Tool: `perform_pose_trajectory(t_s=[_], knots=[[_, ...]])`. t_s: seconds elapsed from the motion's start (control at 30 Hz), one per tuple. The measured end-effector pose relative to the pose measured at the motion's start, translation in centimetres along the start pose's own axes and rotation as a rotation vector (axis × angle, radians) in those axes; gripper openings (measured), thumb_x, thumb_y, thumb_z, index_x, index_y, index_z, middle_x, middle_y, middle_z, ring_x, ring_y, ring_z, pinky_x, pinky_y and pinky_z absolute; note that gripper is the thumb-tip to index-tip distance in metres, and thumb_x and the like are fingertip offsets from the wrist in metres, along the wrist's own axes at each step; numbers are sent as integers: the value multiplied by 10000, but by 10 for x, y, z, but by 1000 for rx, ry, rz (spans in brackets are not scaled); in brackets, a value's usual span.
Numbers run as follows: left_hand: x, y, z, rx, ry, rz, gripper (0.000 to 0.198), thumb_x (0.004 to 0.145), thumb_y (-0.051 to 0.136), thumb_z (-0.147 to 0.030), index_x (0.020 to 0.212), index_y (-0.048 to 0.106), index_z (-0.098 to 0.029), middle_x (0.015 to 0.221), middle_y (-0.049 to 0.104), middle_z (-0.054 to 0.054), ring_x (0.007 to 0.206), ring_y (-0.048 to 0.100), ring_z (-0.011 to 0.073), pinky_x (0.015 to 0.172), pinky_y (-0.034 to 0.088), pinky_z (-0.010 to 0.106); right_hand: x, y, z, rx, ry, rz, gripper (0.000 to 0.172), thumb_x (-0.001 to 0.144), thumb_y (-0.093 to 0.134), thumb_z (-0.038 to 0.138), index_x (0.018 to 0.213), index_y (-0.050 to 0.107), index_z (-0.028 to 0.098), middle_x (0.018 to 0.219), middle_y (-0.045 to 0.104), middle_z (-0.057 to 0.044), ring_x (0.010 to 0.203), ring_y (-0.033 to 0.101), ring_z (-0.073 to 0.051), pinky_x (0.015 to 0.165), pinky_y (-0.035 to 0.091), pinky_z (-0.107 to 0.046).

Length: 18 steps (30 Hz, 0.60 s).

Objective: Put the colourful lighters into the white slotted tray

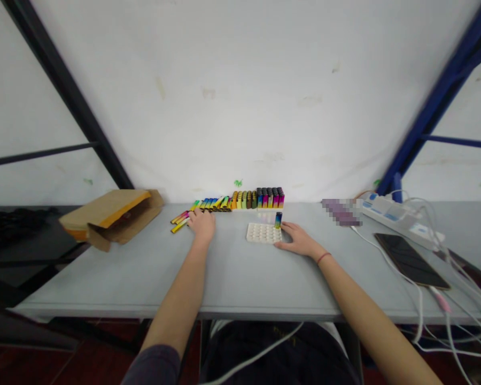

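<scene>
— Where are the hands?
— Left hand (202, 223) lies on the loose lighters (180, 220) — gripping or not, I can't tell. Right hand (299, 239), fingers apart, steadies the tray (260, 233); one lighter (278, 219) stands at its far corner.
— And then?
— Seating another calls for holding it upright over an empty cell.

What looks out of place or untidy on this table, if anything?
Nothing is spilled or visibly damaged. A few loose lighters lie askew by the left hand, while the other lighters stand in a neat row. The cardboard box lies tipped on its side, its flaps open.
</scene>
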State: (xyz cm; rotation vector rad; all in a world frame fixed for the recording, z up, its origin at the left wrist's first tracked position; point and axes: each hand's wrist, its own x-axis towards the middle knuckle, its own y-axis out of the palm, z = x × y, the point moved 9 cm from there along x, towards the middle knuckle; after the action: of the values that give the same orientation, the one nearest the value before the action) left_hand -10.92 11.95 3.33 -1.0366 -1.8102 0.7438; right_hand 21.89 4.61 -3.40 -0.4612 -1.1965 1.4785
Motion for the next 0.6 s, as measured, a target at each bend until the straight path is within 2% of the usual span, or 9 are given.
perform_pose_trajectory(t_s=[0.1,0.23,0.33,0.4,0.53,0.6], knots=[[0,7,8,16,-20,59,147,895,542,-210,839,664,-150,1129,614,227,1254,426,465,990,331,631,0,0,-1,11,-4,-8,744,800,685,630,1378,589,172,1478,546,-194,1361,507,-401,1155,383,-587],[1,20,6,-68,-18,170,78,831,607,-185,773,658,-198,884,667,152,1152,560,419,1009,333,623,0,0,-1,12,-2,-5,747,801,677,643,1376,591,175,1480,546,-188,1365,504,-395,1161,380,-582],[-1,35,-2,-84,24,294,69,749,648,-143,726,637,-207,862,683,144,1093,622,388,992,414,545,-1,-2,0,13,3,0,760,801,673,649,1380,586,164,1488,536,-194,1370,500,-392,1162,380,-577],[-3,43,-11,-105,76,354,61,742,638,-142,715,626,-195,893,688,161,1077,644,370,971,460,488,-1,-2,1,6,1,13,777,809,665,647,1386,579,132,1493,524,-214,1376,494,-387,1169,377,-560],[-6,38,-40,-334,211,311,78,798,601,-175,865,641,-173,931,687,149,1013,665,290,932,510,393,-1,-2,1,-5,4,22,786,817,657,648,1385,577,110,1488,523,-229,1374,497,-385,1177,370,-549],[-9,39,-48,-497,182,331,157,830,586,-208,979,625,-175,868,679,97,883,671,233,816,552,343,-1,-2,0,4,0,9,766,812,664,648,1377,585,137,1483,534,-215,1366,504,-390,1167,376,-569]])
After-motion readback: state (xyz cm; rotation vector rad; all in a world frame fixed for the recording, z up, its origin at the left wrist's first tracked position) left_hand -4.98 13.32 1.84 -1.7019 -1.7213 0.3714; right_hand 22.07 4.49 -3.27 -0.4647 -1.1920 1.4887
